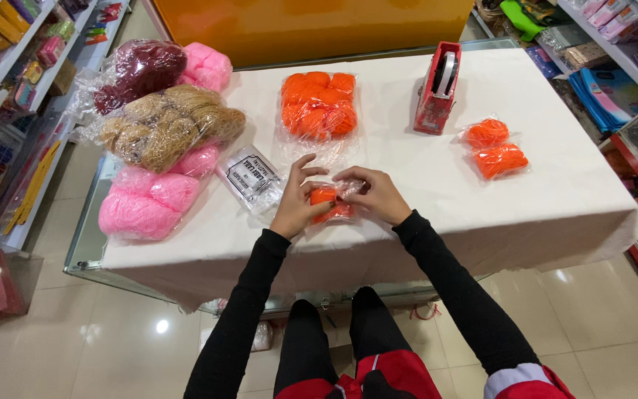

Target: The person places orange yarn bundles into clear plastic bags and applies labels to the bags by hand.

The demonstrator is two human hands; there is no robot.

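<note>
Both hands close on one small clear packet of orange yarn point(328, 202) — the left hand point(297, 203) cups its left end with thumb and fingers curled round it while the upper fingers stand spread, and the right hand point(374, 193) pinches the crinkled plastic at its top right edge, as if to keep the film taut while the bundle is held steady. That packet sits on the white tablecloth point(407, 222) at the near edge, directly toward the person from the large bag of orange yarn balls point(319, 105), which lies flat further back. Right of that large bag stands a red tape dispenser point(437, 89), upright and within reach, and further right again lie two small sealed orange packets point(495, 149) — set apart from the packet in hand. Left of the large bag, a flat stack of printed clear bags point(252, 177) rests beside heaped bags of pink, tan and maroon yarn point(160, 140), piled at the table's far left side.
</note>
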